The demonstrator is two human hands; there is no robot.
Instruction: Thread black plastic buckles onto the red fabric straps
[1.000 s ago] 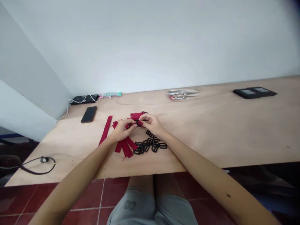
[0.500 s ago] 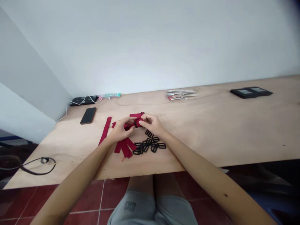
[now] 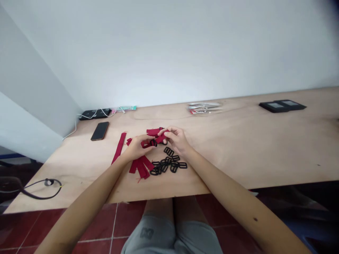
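My left hand is closed on a black slide buckle that has a red webbing strap threaded through it. My right hand pinches the strap's end on the other side of the buckle. Just beyond the hands lie more red strap pieces, with a dark buckle partly hidden there. Below my left hand several cut red straps fan out on the wood. To their right sits a loose pile of black slide buckles. One long red strap lies apart on the left.
A phone lies at the left, near a black device with white cable. Plastic packets rest by the wall. Two black boxes are far right. A black cable loop lies at the front left of the wooden table.
My right hand has shifted slightly right, and more of the red strap now shows between the buckle and its fingers. My left hand stays nearly in place with the buckle.
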